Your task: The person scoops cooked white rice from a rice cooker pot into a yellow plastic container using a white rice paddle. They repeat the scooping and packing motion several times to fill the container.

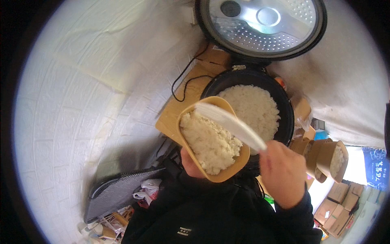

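Note:
My left hand (191, 164) holds a tan paper food container (243, 157) from below and behind; most of its fingers are hidden. White rice (207, 143) fills much of the container, which is tilted over the near left rim of a large rice cooker (288, 131). With my right hand (283, 174) I grip the handle end of a white rice paddle (231, 123), slightly blurred, its blade above the container's upper part. More cooked rice (253, 103) lies in the cooker's dark inner pot. The cooker's lid (265, 27) stands raised at the back.
The cooker stands by a wooden board or tabletop (170, 122) with a black cord (182, 79). Several rice-filled paper containers (329, 158) stand at the right. A white brick-patterned wall (61, 122) rises at the left. Cardboard boxes (338, 204) are stacked at the lower right.

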Tool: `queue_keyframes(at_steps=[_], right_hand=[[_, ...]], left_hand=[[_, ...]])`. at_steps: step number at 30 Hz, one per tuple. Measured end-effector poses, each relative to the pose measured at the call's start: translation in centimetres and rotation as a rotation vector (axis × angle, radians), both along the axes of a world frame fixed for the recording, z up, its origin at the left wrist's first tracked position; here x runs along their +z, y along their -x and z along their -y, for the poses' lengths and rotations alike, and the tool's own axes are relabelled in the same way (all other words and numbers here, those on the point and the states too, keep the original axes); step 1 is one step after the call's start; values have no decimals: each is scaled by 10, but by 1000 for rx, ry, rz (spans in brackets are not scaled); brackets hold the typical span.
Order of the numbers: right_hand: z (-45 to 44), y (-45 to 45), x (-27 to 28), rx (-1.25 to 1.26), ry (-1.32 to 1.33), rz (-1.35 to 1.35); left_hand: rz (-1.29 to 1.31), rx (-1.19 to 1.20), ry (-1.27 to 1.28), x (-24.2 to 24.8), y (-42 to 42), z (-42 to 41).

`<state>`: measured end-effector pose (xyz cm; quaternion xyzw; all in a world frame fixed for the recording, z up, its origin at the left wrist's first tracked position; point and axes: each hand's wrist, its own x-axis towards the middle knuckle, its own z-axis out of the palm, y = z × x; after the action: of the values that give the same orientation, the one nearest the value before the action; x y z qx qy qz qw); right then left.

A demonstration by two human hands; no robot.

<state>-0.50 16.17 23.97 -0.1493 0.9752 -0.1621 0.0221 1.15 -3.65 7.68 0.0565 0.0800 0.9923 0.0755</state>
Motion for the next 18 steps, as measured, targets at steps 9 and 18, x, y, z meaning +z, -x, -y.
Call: queue_keyframes(at_steps=[9, 18], right_hand=[[-21, -12, 33, -98, -222, 202], [-17, -11, 56, -39, -362, 130]], left_hand=[[-69, 85, 28, -11, 5, 5], [-18, 68, 114, -15, 2, 14]])
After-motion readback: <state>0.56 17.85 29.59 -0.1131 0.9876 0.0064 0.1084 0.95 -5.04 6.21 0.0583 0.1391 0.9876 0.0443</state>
